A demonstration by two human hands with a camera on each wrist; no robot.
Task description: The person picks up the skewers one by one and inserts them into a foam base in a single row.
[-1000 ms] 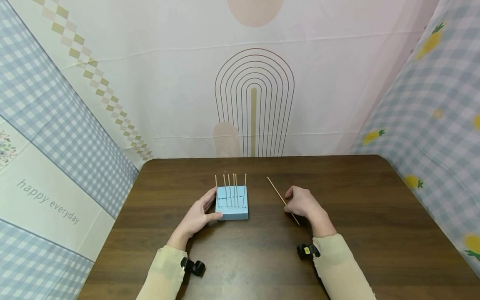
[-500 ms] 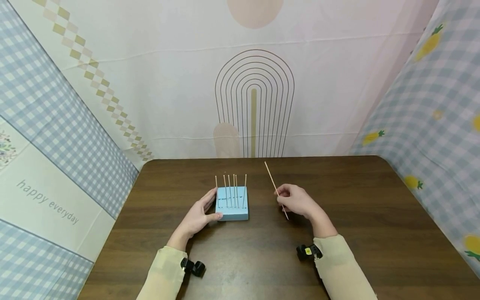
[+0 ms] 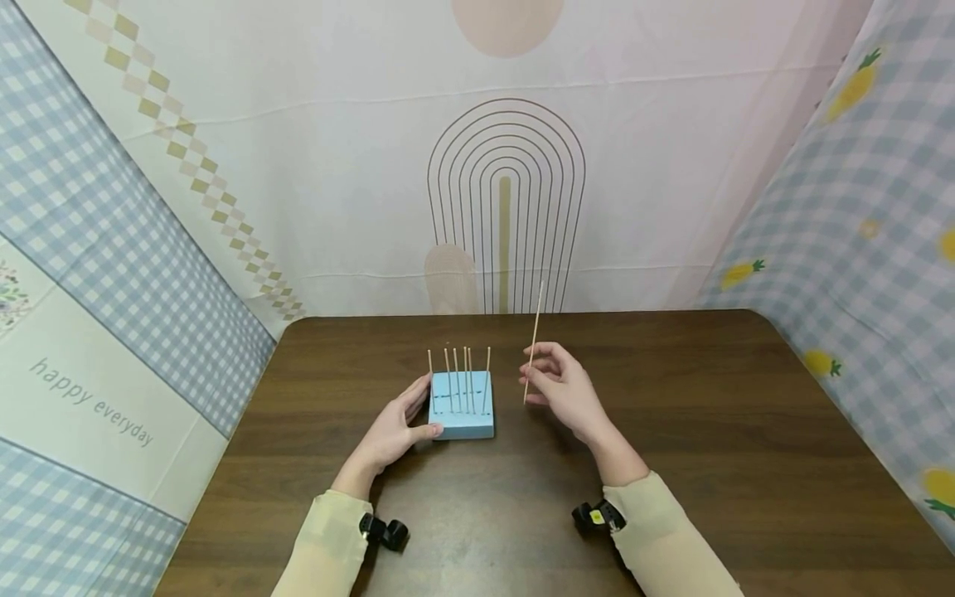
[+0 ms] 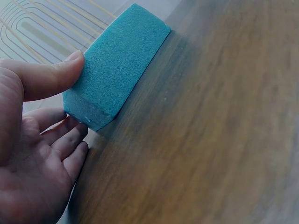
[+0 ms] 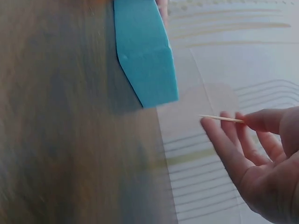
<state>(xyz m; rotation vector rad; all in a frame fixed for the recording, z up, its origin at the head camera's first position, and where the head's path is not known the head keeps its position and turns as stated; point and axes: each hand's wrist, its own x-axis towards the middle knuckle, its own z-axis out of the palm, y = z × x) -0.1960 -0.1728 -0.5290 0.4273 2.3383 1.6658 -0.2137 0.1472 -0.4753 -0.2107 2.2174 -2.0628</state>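
Observation:
A light-blue foam block (image 3: 464, 430) lies on the table with several thin wooden skewers (image 3: 455, 377) standing up in its top. My left hand (image 3: 388, 433) holds the block by its left side, thumb at the front corner. In the left wrist view the thumb presses the foam block (image 4: 124, 65) while the other fingertips touch its side. To the right of the block, my right hand (image 3: 569, 394) pinches another skewer (image 3: 537, 319) above the table, nearly upright. Its sharp lower tip shows below the fingers in the right wrist view, where the skewer (image 5: 217, 117) is apart from the block.
Both hands work over a dark brown wooden table (image 3: 477, 514). A patterned white cloth (image 3: 358, 199) hangs behind its far edge. Checked cloths hang at the left and right sides. A small black camera sits on each wrist.
My right hand has lifted the skewer and moved left toward the block, turning it from slanted to nearly upright. My left hand and the block have stayed in place.

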